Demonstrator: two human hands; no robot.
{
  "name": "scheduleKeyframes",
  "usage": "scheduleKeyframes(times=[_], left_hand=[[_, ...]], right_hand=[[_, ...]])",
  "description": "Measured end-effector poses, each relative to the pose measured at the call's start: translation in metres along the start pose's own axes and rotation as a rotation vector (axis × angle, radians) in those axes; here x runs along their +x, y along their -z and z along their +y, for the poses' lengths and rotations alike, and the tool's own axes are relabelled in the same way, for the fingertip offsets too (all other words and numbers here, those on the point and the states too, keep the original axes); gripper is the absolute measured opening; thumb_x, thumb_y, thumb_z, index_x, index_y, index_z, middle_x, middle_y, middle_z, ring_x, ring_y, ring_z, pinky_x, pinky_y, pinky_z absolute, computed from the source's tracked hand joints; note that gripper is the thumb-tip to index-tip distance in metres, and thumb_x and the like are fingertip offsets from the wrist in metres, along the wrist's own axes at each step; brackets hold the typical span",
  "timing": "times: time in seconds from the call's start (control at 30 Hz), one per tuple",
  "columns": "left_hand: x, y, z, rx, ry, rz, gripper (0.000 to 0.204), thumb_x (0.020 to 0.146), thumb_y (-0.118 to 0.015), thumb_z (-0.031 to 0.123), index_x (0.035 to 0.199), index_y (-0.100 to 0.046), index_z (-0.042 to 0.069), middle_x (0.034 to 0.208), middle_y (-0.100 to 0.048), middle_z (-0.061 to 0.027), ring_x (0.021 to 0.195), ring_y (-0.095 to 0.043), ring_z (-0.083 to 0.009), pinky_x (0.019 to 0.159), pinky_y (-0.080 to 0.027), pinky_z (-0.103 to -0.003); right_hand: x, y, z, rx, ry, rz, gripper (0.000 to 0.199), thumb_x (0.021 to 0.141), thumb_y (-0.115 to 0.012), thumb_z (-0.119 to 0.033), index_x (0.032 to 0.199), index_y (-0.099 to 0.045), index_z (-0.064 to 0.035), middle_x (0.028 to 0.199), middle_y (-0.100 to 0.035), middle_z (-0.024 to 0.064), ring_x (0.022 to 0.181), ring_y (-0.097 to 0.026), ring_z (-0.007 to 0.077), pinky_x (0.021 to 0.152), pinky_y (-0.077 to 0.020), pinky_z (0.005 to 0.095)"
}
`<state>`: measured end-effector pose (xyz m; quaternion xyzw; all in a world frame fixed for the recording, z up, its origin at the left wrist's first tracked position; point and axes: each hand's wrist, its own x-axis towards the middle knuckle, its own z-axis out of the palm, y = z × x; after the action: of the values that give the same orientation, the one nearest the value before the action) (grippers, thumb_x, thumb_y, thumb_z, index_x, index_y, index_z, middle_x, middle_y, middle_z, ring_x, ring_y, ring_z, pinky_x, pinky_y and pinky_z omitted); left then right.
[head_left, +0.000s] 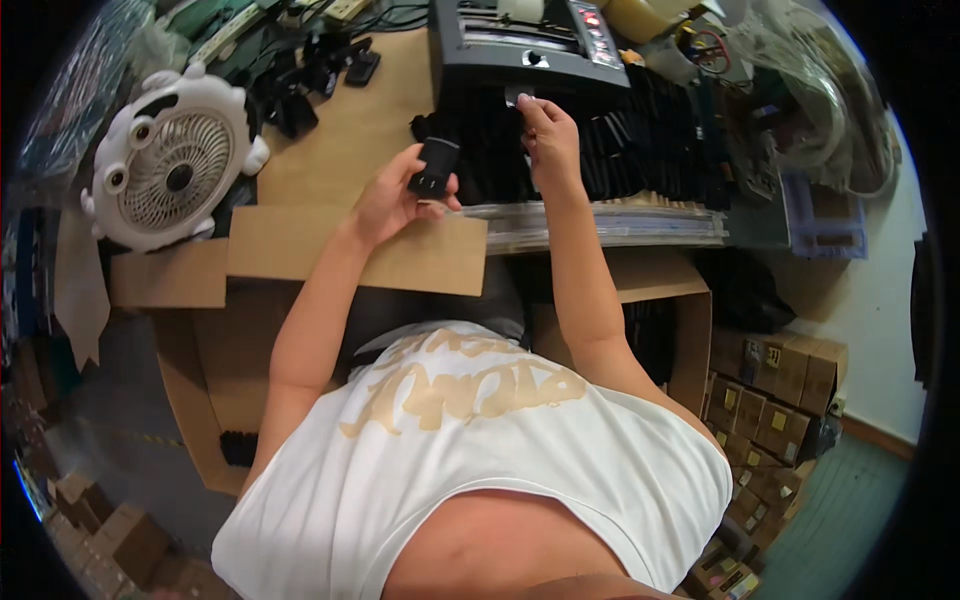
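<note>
My left hand [392, 195] is closed around a black plug-in power adapter [436, 166], held above the desk with its two metal prongs toward me. At the front of a dark grey label dispenser [475, 66], my right hand [553, 145] pinches a small pale, shiny label [514, 97] between thumb and fingertips. Whether that label is still attached to the machine I cannot tell. Behind and below my right hand, many black adapters [625, 150] stand packed in rows in a clear plastic tray [640, 228].
A white animal-shaped fan [175, 165] stands at the left. Loose black adapters [300, 85] lie beyond it. An open cardboard box [190, 380] is at my left, another [690, 335] at my right. Stacked brown boxes [770, 375] and a blue plastic basket [828, 225] are farther right.
</note>
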<state>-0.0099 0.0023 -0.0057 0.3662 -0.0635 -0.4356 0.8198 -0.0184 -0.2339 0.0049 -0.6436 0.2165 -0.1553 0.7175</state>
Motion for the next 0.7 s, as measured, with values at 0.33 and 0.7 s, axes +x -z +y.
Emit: scheduleKeyframes(times=[0.33,0.7], left_hand=[[0.006,0.010,-0.005,-0.055,-0.006,-0.068,0.027,0.098,-0.043,0.028,0.107,-0.052,0.004,0.091,-0.064,-0.0130,0.056,-0.051,-0.0119,0.047,-0.041,-0.019],[0.003,0.006,-0.005,0.062,-0.038,-0.032,0.019,0.095,-0.044,0.021,0.101,-0.051,0.005,0.082,-0.064,-0.0154,0.053,-0.052,-0.0115,0.043,-0.040,-0.017]], right_hand=[[-0.075,-0.039,0.022,-0.080,0.252,-0.388,0.016,0.090,-0.067,-0.015,0.083,-0.064,-0.0004,0.106,-0.056,0.0071,0.074,-0.050,0.0125,0.068,-0.0421,0.0223],[-0.066,-0.035,0.014,-0.485,0.496,-0.402,0.015,0.086,-0.070,-0.015,0.081,-0.065,-0.0017,0.111,-0.056,0.0093,0.094,-0.050,0.0218,0.076,-0.0443,0.0297]])
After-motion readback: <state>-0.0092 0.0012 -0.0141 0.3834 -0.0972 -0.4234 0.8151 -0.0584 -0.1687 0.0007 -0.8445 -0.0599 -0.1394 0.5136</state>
